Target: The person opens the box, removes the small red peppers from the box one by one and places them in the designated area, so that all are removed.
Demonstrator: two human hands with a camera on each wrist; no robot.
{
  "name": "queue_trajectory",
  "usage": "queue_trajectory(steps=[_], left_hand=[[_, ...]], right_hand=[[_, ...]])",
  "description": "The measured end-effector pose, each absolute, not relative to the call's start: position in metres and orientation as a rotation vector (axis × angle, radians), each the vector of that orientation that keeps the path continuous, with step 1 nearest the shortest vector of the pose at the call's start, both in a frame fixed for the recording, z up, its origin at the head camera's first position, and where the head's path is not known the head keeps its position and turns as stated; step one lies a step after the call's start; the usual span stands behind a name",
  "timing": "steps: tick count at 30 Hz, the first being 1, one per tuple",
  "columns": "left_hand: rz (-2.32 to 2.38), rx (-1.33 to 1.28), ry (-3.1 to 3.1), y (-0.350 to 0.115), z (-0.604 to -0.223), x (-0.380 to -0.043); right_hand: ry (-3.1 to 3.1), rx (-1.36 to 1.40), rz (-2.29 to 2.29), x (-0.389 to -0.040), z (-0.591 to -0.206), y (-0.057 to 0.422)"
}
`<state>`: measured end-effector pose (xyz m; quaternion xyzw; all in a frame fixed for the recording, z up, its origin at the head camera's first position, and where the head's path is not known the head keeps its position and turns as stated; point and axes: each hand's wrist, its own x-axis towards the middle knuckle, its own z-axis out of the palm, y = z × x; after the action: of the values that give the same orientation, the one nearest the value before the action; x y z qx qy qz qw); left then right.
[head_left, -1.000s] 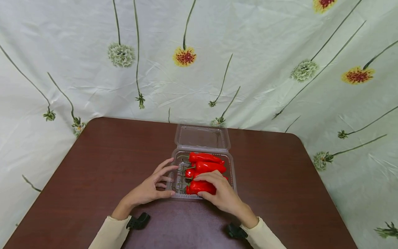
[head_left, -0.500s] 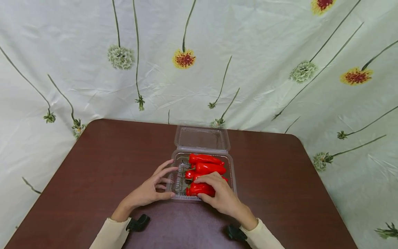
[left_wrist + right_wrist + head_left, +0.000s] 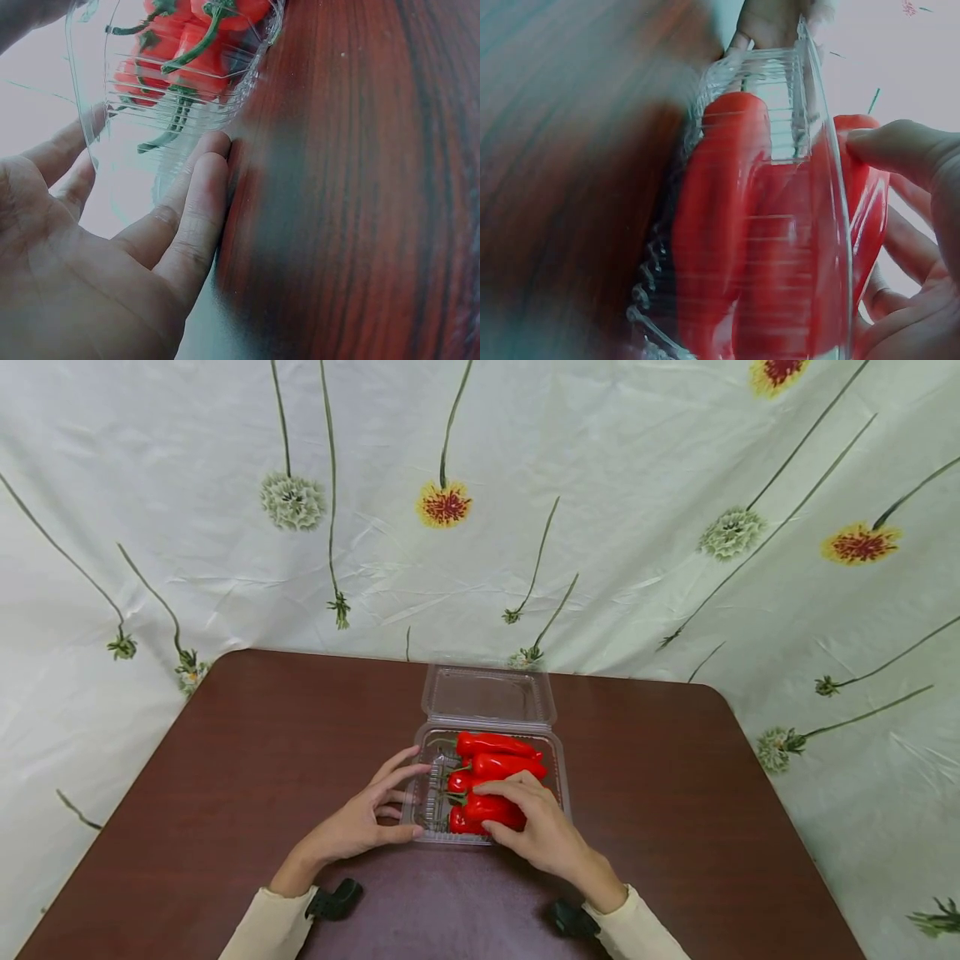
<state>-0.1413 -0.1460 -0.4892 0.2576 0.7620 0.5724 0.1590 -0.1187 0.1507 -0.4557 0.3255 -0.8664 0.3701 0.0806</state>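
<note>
A clear plastic clamshell box [image 3: 566, 789] holds several glossy red peppers [image 3: 495, 744] lying side by side, green stems toward its left end. My right hand [image 3: 546, 831] pinches one red pepper [image 3: 491, 811] between thumb and fingertips at the box's front. In the right wrist view this pepper [image 3: 866, 214] stands above the rim, while other peppers [image 3: 724, 217] show through the ribbed wall. My left hand [image 3: 363, 810] spreads around the box's left side, thumb at the front corner. Its extended fingers [image 3: 202, 202] lie along the clear wall in the left wrist view.
The transparent lid [image 3: 487, 693] lies folded back behind the box. A dark reddish-brown table [image 3: 300, 718] extends around it, and a white flower-printed cloth [image 3: 615, 527] hangs behind. Dark straps [image 3: 337, 899] sit on both wrists.
The pepper in my right hand has shifted slightly up and right, and its green stem now shows. The front pepper beneath it is more exposed. My left hand stays put.
</note>
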Motion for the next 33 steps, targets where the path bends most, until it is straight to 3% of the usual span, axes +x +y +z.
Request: queue_trajectory(steps=[27, 33], left_hand=[[1.628, 0.742, 2.187, -0.146, -0.49, -0.141], [1.628, 0.748, 2.183, -0.146, -0.488, -0.141]], right_hand=[[-2.406, 0.905, 1.277, -0.136, -0.453, 0.173], [-2.422, 0.777, 1.352, -0.138, -0.45, 0.176]])
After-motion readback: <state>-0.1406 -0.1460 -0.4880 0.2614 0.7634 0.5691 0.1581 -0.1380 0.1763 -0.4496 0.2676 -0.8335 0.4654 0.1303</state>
